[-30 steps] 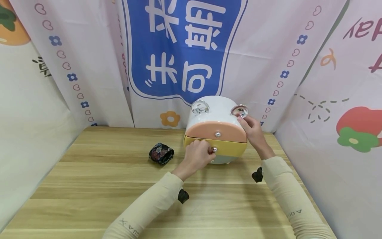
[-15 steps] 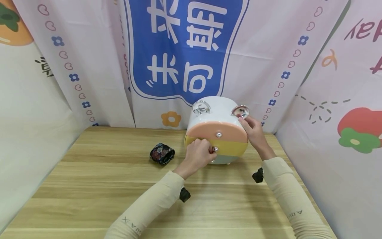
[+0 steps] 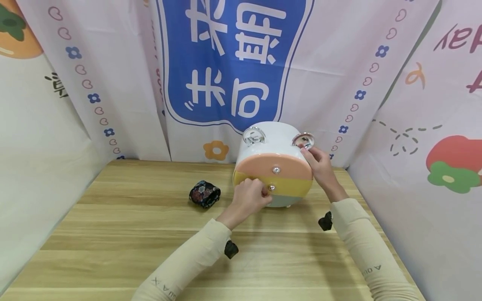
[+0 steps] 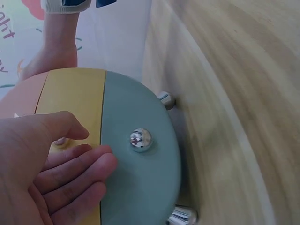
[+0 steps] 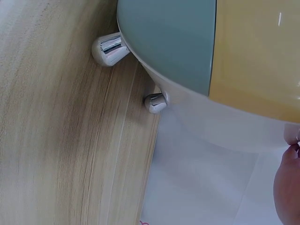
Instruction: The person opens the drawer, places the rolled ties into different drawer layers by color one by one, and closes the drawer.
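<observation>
A small white drawer cabinet [image 3: 273, 136] stands at the back of the table, with an orange drawer [image 3: 260, 163], a yellow drawer [image 3: 295, 187] and a grey-green drawer [image 4: 140, 178]. Each has a round chrome knob. My left hand [image 3: 248, 194] is at the yellow drawer, its thumb and loosely bent fingers apart around the yellow drawer's knob [image 4: 61, 141], not visibly pinching it. My right hand [image 3: 320, 165] holds the cabinet at its upper right, thumb against the lower edge of a chrome ring [image 3: 303, 140]; its other fingers are partly hidden. The drawers look flush.
A rolled dark floral cloth [image 3: 204, 194] lies left of the cabinet on the wooden table [image 3: 132, 234]. A second chrome ring [image 3: 254, 136] tops the cabinet's left side. Chrome feet [image 5: 110, 49] support it. Printed white cloth hangs close behind and at both sides.
The yellow drawer has gone in, and the dark gap under the orange drawer has closed. My left hand has eased slightly down and away from the knob. The right hand keeps its place.
</observation>
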`<state>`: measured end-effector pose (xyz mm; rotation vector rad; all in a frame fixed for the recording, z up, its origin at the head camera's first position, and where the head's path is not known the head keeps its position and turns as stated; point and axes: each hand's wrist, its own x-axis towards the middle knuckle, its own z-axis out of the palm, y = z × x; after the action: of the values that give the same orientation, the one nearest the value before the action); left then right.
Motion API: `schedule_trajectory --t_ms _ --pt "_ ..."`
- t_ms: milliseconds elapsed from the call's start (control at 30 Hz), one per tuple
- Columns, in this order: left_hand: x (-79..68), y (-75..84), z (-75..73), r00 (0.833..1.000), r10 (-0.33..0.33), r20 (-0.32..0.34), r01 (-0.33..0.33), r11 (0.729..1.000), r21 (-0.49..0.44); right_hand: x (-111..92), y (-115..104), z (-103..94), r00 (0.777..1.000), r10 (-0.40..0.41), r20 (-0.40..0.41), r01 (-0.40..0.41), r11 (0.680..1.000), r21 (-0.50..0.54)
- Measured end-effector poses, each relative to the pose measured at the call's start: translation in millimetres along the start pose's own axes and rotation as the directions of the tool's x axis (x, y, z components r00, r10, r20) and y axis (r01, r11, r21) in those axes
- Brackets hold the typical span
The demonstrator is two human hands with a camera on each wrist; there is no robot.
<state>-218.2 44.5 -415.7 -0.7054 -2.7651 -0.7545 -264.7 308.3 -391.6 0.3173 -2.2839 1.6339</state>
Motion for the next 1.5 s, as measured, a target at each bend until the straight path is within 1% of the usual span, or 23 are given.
schedule_trajectory --t_ms 133,233,367,600,733,867,1100,1300,1500 --pt "-7.0 -3.2 5.5 1.000 -0.006 0.009 0.006 1.000 -0.014 0 -1 -0.5 1.000 -0.004 -0.003 0.004 1.000 0.000" --pt "-12.5 -5.6 12.2 0.999 -0.024 0.022 0.024 1.000 -0.019 0 -1 -1.1 1.000 -0.004 -0.004 0.004 1.000 0.003" --pt "-18.6 -8.0 21.4 0.998 -0.043 0.043 0.043 0.999 -0.006 0 -1 -0.9 1.000 0.000 -0.002 0.000 1.000 0.004" --pt "-24.3 -9.8 32.9 0.996 -0.063 0.061 0.063 0.998 0.001 0 0 1.0 1.000 -0.011 -0.003 0.011 1.000 0.009" --pt "-24.8 -10.3 37.4 0.995 -0.081 0.054 0.081 0.997 0.003 0 1 0.8 1.000 -0.008 -0.007 0.008 1.000 0.003" --pt "-23.9 -11.6 42.9 0.994 -0.099 0.045 0.097 0.995 0.029 0 0 0.4 1.000 0.000 -0.004 0.000 1.000 0.014" --pt "-20.8 -9.0 49.2 0.995 -0.101 0.017 0.100 0.993 0.061 -1 -1 1.1 1.000 -0.001 0.000 0.001 1.000 0.018" --pt "-18.3 -8.0 55.3 0.992 -0.128 0.007 0.127 0.988 0.089 -1 1 0.5 1.000 -0.001 -0.007 0.001 1.000 0.014" --pt "-16.7 -9.5 60.4 0.991 -0.128 -0.024 0.130 0.987 0.090 0 1 0.6 1.000 -0.008 -0.008 0.008 1.000 0.015"
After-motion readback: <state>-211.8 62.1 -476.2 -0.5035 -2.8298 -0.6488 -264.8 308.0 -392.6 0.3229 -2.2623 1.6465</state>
